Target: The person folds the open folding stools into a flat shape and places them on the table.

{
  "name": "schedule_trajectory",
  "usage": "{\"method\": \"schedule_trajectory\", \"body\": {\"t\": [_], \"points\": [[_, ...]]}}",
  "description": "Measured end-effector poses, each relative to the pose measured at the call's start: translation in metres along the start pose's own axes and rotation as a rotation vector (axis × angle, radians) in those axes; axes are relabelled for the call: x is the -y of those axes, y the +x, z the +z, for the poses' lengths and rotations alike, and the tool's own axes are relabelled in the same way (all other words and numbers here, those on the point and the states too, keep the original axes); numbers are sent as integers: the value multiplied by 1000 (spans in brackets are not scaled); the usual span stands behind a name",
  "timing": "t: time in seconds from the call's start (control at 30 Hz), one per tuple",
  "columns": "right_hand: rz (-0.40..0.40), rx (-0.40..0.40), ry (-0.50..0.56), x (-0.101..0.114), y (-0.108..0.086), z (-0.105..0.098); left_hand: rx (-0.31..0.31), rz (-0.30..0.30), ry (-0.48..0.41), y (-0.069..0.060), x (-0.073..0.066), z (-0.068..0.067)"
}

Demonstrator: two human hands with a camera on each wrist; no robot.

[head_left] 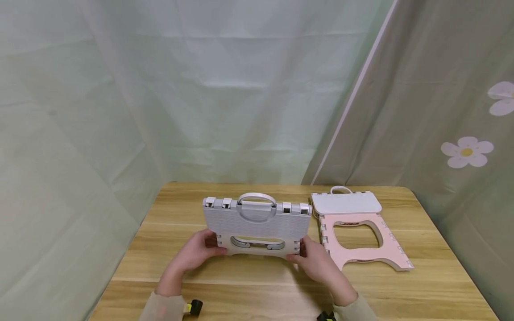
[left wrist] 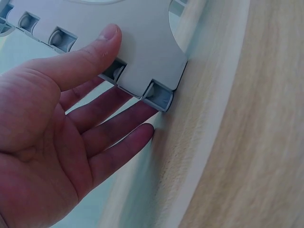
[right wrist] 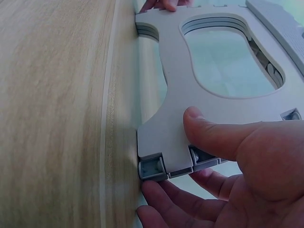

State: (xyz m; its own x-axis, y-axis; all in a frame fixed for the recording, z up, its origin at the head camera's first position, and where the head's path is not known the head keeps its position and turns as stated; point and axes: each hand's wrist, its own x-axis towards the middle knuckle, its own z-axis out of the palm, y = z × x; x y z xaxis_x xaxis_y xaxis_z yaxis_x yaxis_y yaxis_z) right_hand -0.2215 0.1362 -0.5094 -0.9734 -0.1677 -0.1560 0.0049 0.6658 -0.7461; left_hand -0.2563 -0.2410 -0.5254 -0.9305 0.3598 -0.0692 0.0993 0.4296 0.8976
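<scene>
A grey folding stool [head_left: 257, 228], folded flat, stands upright on its feet on the wooden table, its seat panel and carry handle at the top. My left hand [head_left: 195, 250] grips its left side low down. In the left wrist view, that thumb lies on the leg panel [left wrist: 147, 42] and the fingers reach behind its hinged edge. My right hand [head_left: 317, 261] holds the opposite side. Seen from the right wrist, the thumb presses the leg panel [right wrist: 173, 123] near a foot, with the fingers behind or beneath the edge.
Just right of the grey stool, a pink folding stool [head_left: 335, 254] with a white seat panel [head_left: 345, 203] lies folded on the wooden table [head_left: 249, 294]. Pale curtains [head_left: 241, 111] hang behind the table and along both sides.
</scene>
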Motion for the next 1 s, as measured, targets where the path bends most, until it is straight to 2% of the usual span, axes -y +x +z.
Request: {"method": "schedule_trajectory", "body": {"t": [0.17,0.47,0.73,1.0], "points": [[10,11,-3,-1,0,0,10,-3,0,0,2,1],[15,13,-18,-2,1,0,17,27,-46,-1,0,1],[-53,33,-52,-2,1,1,16,25,-22,0,-1,0],[-82,31,-71,-4,1,2,17,1,17,0,2,1]]}}
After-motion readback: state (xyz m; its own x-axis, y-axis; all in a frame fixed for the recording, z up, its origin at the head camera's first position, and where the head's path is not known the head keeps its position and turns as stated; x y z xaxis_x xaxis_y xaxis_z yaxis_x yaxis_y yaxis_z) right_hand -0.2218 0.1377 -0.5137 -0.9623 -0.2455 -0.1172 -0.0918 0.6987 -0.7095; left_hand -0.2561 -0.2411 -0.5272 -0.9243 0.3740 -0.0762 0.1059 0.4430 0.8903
